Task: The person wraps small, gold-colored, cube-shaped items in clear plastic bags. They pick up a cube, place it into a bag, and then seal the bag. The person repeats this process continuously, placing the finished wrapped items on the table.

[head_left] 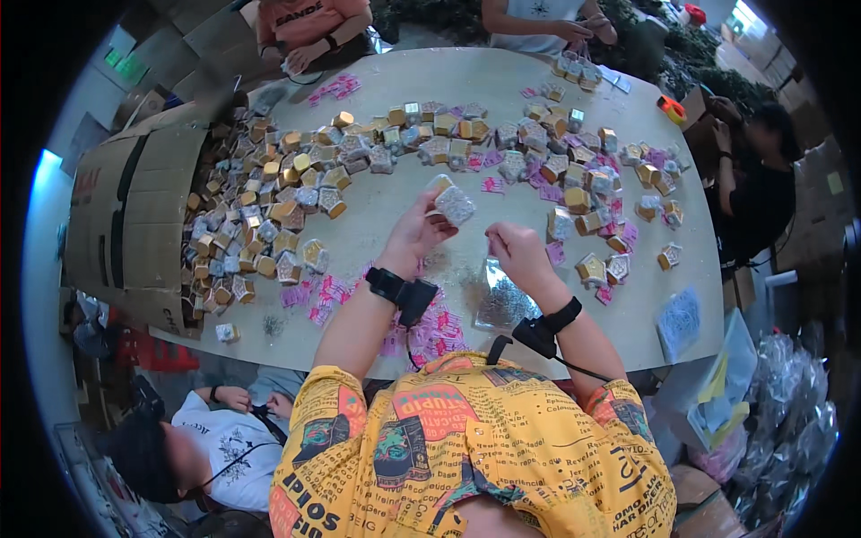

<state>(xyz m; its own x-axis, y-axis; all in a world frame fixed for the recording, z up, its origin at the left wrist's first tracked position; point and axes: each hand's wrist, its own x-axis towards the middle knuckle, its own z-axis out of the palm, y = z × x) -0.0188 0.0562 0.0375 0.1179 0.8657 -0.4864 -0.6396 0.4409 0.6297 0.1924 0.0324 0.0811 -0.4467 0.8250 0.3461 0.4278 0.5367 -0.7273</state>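
My left hand [418, 235] is closed on a small house-shaped ornament [456, 205] with a white, glittery face and gold at its edge, raised over the middle of the table. Just to the right, my right hand [525, 255] is pinched shut, fingertips pressed together; whatever is between them is too small to make out. Under that hand and wrist lies a shiny silvery sheet or bag [504, 300] on the table. A loose heap of pink printed tags [434, 330] lies below my left forearm, close to the table's near edge.
Many gold and white house-shaped ornaments [278, 193] spill from a large cardboard box [134, 211] at left and spread across the white table [377, 220]. An orange tape dispenser [671, 109] stands at far right. Co-workers sit around. A clear packet [679, 325] lies near the right edge.
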